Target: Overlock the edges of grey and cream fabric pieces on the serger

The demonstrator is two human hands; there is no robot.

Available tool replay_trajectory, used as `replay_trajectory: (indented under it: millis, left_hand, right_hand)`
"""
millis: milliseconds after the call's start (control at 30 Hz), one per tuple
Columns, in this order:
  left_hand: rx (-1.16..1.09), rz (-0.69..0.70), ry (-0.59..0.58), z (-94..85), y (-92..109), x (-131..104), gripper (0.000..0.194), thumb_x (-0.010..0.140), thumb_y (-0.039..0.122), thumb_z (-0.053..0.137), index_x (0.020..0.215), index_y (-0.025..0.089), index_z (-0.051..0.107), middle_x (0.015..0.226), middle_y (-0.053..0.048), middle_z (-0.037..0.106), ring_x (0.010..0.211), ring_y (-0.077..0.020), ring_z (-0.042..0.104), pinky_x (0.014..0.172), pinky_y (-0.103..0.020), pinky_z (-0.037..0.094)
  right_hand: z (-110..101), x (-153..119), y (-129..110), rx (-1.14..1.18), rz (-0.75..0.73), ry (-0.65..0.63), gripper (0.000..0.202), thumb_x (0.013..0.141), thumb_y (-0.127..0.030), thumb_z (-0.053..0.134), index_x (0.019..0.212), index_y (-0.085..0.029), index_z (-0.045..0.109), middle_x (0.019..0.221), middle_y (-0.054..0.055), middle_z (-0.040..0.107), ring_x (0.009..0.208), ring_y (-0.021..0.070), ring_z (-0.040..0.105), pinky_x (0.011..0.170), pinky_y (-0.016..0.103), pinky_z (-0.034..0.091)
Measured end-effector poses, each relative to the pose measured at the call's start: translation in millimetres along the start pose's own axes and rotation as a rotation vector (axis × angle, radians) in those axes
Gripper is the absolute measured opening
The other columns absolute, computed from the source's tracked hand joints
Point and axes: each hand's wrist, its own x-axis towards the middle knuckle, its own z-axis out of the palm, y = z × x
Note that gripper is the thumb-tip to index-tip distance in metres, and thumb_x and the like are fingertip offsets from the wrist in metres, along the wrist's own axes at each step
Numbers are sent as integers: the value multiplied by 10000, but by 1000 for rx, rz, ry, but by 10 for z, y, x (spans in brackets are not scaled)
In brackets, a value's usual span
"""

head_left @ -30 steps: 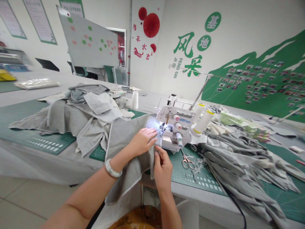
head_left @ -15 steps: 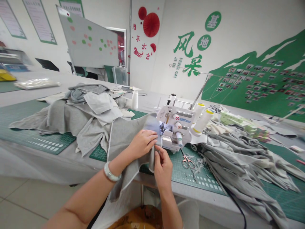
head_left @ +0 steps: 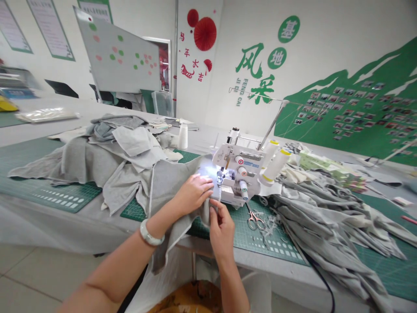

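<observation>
A grey cloth (head_left: 167, 180) with pale stitched edges lies at the left of a white sewing machine (head_left: 239, 167), its far edge by the lit needle area. My left hand (head_left: 194, 193), with a pale bangle on the wrist, rests flat on the cloth just left of the needle area. Nearer the table's front edge, my right hand (head_left: 221, 221) pinches the cloth's edge between thumb and fingers. Part of the cloth hangs over the table edge below my hands.
Grey and white cloths (head_left: 107, 148) are heaped at the left, more grey cloths (head_left: 325, 226) at the right. Scissors (head_left: 256, 221) and thread scraps lie on the green mat (head_left: 283, 245). Thread cones (head_left: 276, 165) stand behind the machine, another cone (head_left: 183, 136) to its left.
The machine's light shines brighter on the cloth. The whole view has shifted slightly, and both hands keep nearly the same places on the cloth.
</observation>
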Motion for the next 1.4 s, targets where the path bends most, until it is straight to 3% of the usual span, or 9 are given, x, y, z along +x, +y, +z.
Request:
replay_trajectory:
  millis: [133,233,433,600,1067,1267,1400]
  left_hand:
    - [-6,12,12,-31,158,-40,287,964,231,421,1144,156,633,1216,-92,639,1157,-219,557,1035,-416,405]
    - [-44,-18,30,-5,166,-65,287,964,246,421,1150,161,623,1230,-85,634,1152,-212,557,1036,-404,408]
    - [-75,-24,7,37,37,-60,306,955,213,410,1199,179,592,1293,-77,600,1225,-203,515,1112,-423,331]
    - [-70,-34,-40,15,-5,-22,338,959,197,388,1238,168,575,1325,-80,583,1266,-198,489,1127,-435,307]
    - [-116,-46,-65,31,-210,129,368,906,123,405,1207,167,612,1308,-79,606,1247,-198,525,1119,-460,322]
    - [-138,0,-10,30,-261,205,349,849,77,419,1047,179,687,1172,-77,679,1122,-197,601,1026,-395,422]
    - [-138,28,3,3,-277,236,342,787,35,442,953,177,705,1083,-64,705,1041,-200,625,945,-375,450]
  right_hand:
    - [-2,16,-22,15,-20,-10,257,921,-286,466,1056,-162,647,1035,77,694,943,182,637,856,304,486]
    - [2,21,-36,14,-17,-9,254,916,-286,476,1055,-162,649,1041,80,691,951,187,632,852,310,495]
    - [16,8,-47,78,70,-34,296,920,-333,463,1084,-165,643,1010,79,679,664,138,602,569,242,510]
    - [12,18,-58,59,86,-36,294,916,-337,473,1090,-163,633,899,47,679,555,113,558,569,242,481]
    - [44,64,-87,28,43,-58,268,915,-294,463,1076,-163,634,636,-23,579,537,128,557,543,229,451]
    - [69,95,-67,42,23,-41,364,915,-294,454,1227,-159,580,684,-3,629,497,121,535,531,233,463]
    - [79,123,-76,-20,23,-95,412,933,-292,405,1296,-154,542,730,18,681,501,132,547,533,236,458]
